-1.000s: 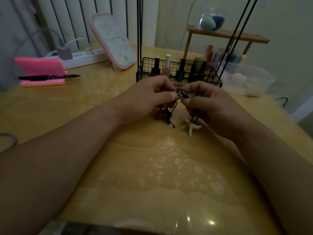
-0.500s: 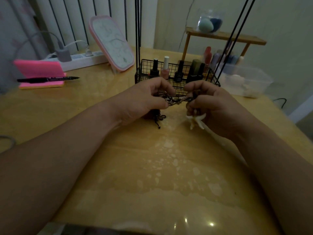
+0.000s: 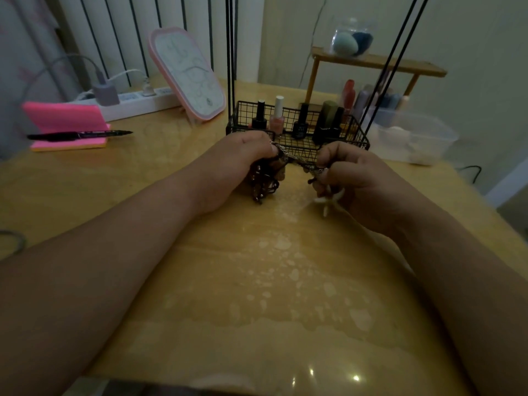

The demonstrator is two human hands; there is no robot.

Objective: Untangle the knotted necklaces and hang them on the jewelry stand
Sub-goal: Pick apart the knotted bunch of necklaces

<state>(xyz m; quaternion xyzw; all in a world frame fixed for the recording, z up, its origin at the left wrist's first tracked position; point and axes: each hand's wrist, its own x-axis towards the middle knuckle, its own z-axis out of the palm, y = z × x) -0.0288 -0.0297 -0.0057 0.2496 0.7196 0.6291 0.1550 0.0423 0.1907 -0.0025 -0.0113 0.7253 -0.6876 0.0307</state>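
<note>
I see my left hand (image 3: 243, 164) and right hand (image 3: 357, 178) each pinching the tangled necklaces (image 3: 297, 160), stretched taut above the surface (image 3: 285, 281).

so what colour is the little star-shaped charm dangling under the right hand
White or off-white: the star-shaped charm hangs below the right hand, clearest in the head view.
</note>
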